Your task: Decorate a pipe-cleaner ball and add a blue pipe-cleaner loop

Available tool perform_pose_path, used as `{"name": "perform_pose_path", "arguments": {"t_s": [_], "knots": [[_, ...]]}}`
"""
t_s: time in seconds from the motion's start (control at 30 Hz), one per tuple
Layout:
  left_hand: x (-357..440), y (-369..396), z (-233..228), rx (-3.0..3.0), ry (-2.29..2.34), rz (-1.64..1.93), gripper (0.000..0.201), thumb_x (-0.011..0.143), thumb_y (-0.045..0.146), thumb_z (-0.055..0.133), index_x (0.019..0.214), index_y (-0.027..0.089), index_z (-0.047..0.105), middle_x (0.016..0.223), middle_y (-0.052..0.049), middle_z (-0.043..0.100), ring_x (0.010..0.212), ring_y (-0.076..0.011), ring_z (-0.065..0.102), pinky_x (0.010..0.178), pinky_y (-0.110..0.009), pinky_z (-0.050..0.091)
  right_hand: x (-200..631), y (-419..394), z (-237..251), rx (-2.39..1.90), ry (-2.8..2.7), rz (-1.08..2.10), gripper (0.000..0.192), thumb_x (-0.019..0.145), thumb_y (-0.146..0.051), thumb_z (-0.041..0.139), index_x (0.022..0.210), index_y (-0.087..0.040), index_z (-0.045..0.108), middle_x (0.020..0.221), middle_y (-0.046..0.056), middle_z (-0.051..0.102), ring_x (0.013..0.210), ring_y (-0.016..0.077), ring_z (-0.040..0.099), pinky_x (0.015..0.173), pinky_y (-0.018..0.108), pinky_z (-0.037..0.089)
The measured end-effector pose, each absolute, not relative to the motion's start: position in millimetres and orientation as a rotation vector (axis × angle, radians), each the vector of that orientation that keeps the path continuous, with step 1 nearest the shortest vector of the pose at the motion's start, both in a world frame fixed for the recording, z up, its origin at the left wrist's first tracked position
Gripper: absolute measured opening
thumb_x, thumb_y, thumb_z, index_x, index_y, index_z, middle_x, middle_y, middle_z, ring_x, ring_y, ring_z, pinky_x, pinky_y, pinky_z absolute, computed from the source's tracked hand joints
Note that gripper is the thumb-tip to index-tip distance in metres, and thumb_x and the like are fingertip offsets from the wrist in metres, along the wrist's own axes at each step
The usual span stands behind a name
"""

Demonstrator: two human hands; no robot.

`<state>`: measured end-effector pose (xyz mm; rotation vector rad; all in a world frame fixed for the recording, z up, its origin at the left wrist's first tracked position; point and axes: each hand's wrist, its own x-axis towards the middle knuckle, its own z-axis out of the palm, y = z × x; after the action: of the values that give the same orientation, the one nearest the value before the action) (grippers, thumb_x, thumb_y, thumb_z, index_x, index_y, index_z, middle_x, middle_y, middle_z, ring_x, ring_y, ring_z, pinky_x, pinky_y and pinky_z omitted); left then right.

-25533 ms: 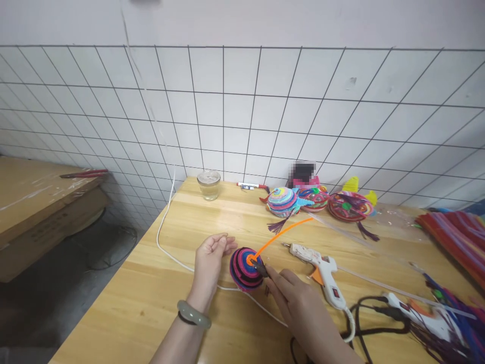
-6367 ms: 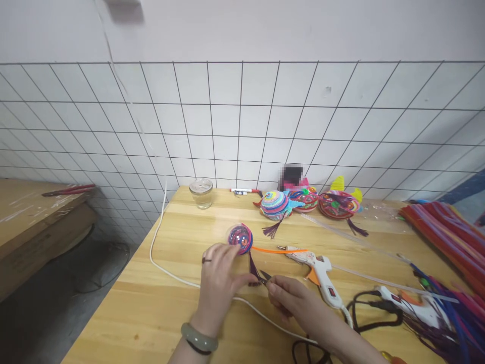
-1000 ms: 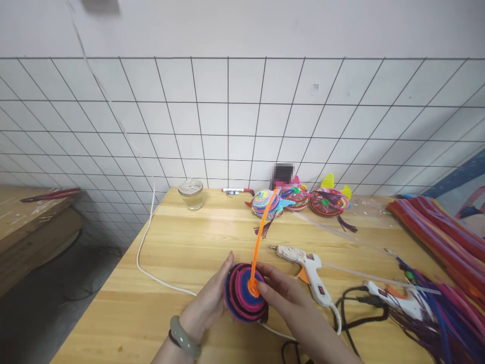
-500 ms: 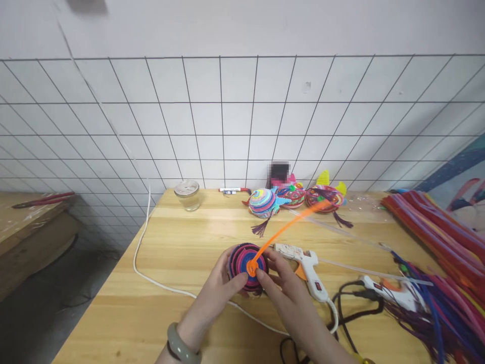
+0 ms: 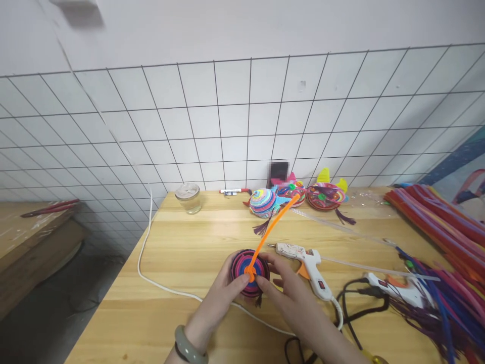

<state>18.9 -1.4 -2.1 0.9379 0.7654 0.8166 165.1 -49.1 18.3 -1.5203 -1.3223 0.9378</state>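
A round coil of pink, blue and black pipe cleaners [image 5: 260, 264] sits between my two hands, low over the table. On its centre lies a small spiral of orange pipe cleaner [image 5: 268, 232], whose long free end sticks up toward the back right. My left hand [image 5: 222, 290] grips the coil's left side, its thumb pressing on the orange spiral. From the right, my right hand [image 5: 290, 290] closes around the rim, thumb beside the spiral. A dark tassel [image 5: 258, 302] pokes out below. Just right of my right hand lies a white glue gun [image 5: 303, 253].
Several finished fish-like ornaments [image 5: 263, 202] stand by the wall, near a marker [image 5: 234, 191]. A glass [image 5: 188, 198] is at the back left. Pipe cleaner bundles [image 5: 420, 217], a second glue gun [image 5: 401, 290] and black cables [image 5: 348, 318] fill the right. A white cord [image 5: 166, 287] crosses the table.
The orange pipe cleaner's free end has swung left and stands more upright. Both hands keep their hold on the coil. The camera view has tilted slightly.
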Motion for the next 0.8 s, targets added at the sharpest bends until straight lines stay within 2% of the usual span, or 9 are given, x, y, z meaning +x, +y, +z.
{"name": "perform_pose_path", "arguments": {"t_s": [0.23,0.43,0.5,0.57,0.67,0.8], "knots": [[19.3,-1.9,-2.4,1.079,0.787,0.799,0.045,0.076,0.027,0.06,0.118,0.019,0.049,0.118,-0.008,0.057,0.112,-0.0242,0.048,0.097,-0.037,0.034,165.2,-47.2,18.0,-1.608,-1.336,0.963,0.034,0.075,-0.025,0.053,0.109,-0.02,0.051,0.11,0.007,0.06,0.102,0.0227,0.055,0.085,0.041,0.045],[20.5,-2.2,-2.0,1.11,0.805,0.814,0.045,0.073,0.028,0.062,0.116,0.018,0.051,0.116,-0.009,0.058,0.109,-0.0243,0.049,0.095,-0.035,0.036,165.3,-47.2,12.1,-1.597,-1.323,0.911,0.035,0.074,-0.025,0.055,0.109,-0.021,0.052,0.11,0.007,0.06,0.099,0.0225,0.057,0.084,0.039,0.046],[20.3,-1.7,-5.0,1.115,0.822,0.812,0.043,0.074,0.029,0.062,0.114,0.018,0.051,0.113,-0.008,0.059,0.105,-0.0242,0.051,0.087,-0.033,0.042,164.5,-47.8,12.7,-1.585,-1.343,0.924,0.036,0.074,-0.023,0.054,0.11,-0.021,0.051,0.111,0.007,0.06,0.101,0.0225,0.056,0.085,0.04,0.046],[19.5,-0.9,-8.7,1.102,0.847,0.778,0.043,0.075,0.032,0.06,0.114,0.019,0.05,0.107,-0.008,0.06,0.092,-0.0236,0.057,0.069,-0.03,0.049,163.4,-48.8,14.4,-1.561,-1.343,0.944,0.038,0.073,-0.021,0.054,0.111,-0.021,0.051,0.113,0.007,0.059,0.103,0.0226,0.055,0.086,0.041,0.045],[18.2,0.4,-12.2,1.089,0.866,0.712,0.044,0.076,0.036,0.056,0.116,0.02,0.047,0.097,-0.007,0.06,0.067,-0.0185,0.058,0.046,-0.024,0.044,162.1,-50.5,17.0,-1.503,-1.317,0.983,0.042,0.072,-0.018,0.055,0.113,-0.02,0.05,0.116,0.008,0.057,0.108,0.0237,0.052,0.088,0.042,0.044],[18.2,0.9,-10.7,1.156,0.887,0.717,0.043,0.077,0.036,0.055,0.116,0.02,0.046,0.095,-0.007,0.058,0.058,-0.0142,0.055,0.042,-0.022,0.042,162.6,-50.4,17.7,-1.462,-1.289,1.067,0.042,0.073,-0.019,0.055,0.114,-0.018,0.049,0.118,0.011,0.056,0.108,0.0244,0.051,0.09,0.044,0.043]]}}
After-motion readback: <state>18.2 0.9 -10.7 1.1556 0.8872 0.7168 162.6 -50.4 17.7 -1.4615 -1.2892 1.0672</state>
